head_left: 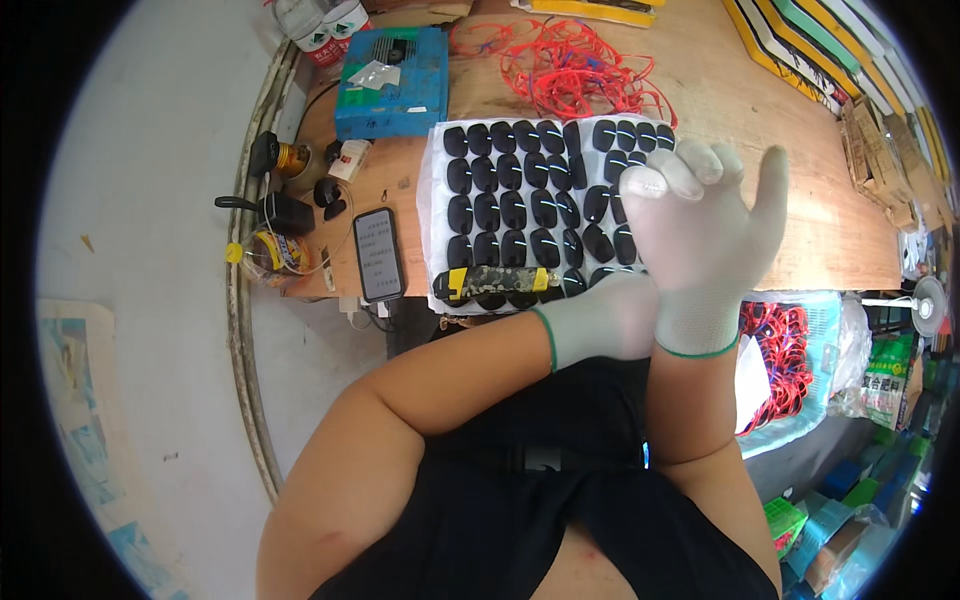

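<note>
Both my hands wear white gloves with green cuffs. My right hand [705,215] is raised over the right part of the lens rows, palm toward me, thumb stretched out and fingers partly bent, with nothing seen in it. My left hand [610,318] reaches across to the right wrist; its fingers are hidden behind that wrist. Dark sunglass-type lenses [511,170] stand in several rows on a white padded sheet [437,185]. Along the sheet's near edge lies a yellow, black and camouflage-patterned cylinder [498,283] with a narrow tip, just beyond my left cuff.
A phone [378,255] lies left of the sheet. Behind it is a blue box [392,85]; bottles [275,255] stand at the left edge. Thin red frames [580,70] lie tangled at the back. A light-blue crate [820,340] holding red frames [780,360] sits below right.
</note>
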Motion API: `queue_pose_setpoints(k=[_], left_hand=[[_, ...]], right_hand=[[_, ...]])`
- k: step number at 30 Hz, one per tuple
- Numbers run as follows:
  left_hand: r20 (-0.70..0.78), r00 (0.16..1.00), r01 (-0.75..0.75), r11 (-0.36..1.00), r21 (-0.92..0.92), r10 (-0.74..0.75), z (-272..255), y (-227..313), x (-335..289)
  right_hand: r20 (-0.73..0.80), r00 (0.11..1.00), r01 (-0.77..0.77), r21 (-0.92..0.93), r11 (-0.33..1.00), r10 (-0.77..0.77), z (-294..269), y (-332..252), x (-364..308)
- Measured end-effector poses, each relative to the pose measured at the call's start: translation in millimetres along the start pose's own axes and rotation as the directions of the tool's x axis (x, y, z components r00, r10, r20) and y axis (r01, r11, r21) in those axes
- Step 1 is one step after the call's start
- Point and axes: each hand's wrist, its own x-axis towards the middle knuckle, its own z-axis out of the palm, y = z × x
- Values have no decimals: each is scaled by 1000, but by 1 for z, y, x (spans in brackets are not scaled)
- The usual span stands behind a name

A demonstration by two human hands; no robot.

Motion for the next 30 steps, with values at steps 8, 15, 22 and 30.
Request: queue_pose_setpoints(k=[8, 15, 22, 30], left_hand=[[282, 946, 92, 967, 236, -159, -51, 53, -43], [142, 990, -44, 948, 316, -1, -63, 23, -6], [-204, 977, -45, 992, 119, 69, -114, -4, -10], [-514, 850, 413, 749, 519, -113, -260, -226, 64]], right_hand=[[-175, 983, 42, -51, 998, -50, 11, -9, 23], [-28, 1000, 3, -49, 999, -4, -44, -36, 63], [-323, 946, -184, -595, 783, -23, -79, -127, 31], [-429, 835, -1, -627, 779, -344, -121, -142, -43]])
